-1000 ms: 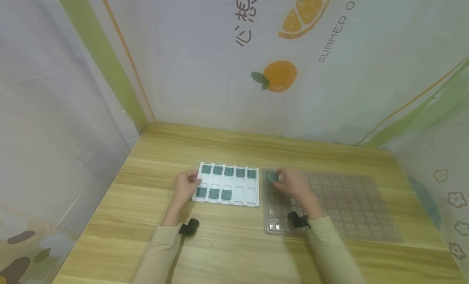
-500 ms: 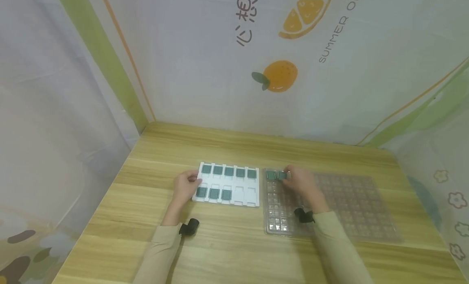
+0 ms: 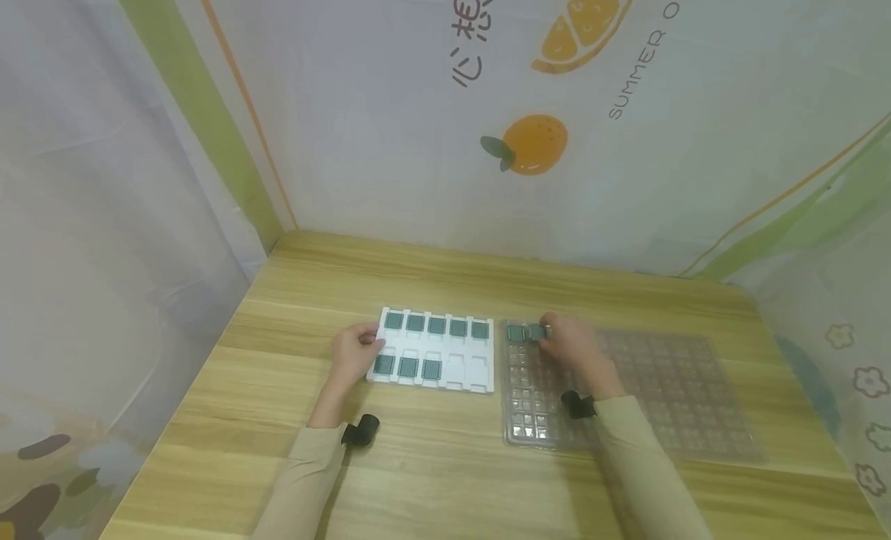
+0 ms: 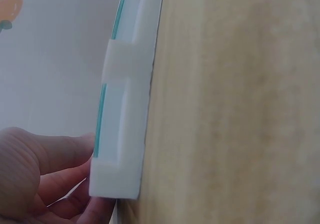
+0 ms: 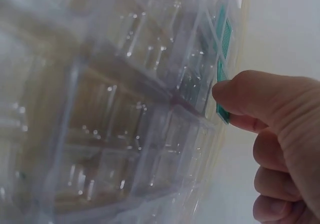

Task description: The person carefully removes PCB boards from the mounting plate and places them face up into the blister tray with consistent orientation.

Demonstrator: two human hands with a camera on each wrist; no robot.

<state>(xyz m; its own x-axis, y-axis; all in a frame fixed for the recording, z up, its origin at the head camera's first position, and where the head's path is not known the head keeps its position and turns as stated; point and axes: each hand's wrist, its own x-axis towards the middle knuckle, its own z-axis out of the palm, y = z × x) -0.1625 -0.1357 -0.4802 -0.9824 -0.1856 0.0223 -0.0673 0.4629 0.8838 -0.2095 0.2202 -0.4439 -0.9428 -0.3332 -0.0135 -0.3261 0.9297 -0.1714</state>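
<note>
At the left end of a white tray (image 3: 438,346), my left hand (image 3: 353,356) grips the edge, thumb on the upper side and fingers lower down. Small green circuit boards fill the tray's far row and the left part of its near row; two near-row slots at the right hold none. My right hand (image 3: 574,346) pinches a green circuit board (image 3: 537,333) between thumb and forefinger, over the second far-row compartment of a clear plastic tray (image 3: 664,393). The right wrist view shows that board (image 5: 222,101) at the compartment wall. Another circuit board (image 3: 516,333) lies in the corner compartment beside it.
Both trays lie on a wooden table (image 3: 431,478), with a narrow gap between them. A printed curtain (image 3: 390,138) hangs behind the table. Black wrist cameras (image 3: 361,430) sit on both forearms. The clear tray's other visible compartments show no boards.
My right hand has shifted right from the clear tray's corner compartment to the second one. A board stays in the corner, and another now shows at my fingertips. The left hand keeps its place.
</note>
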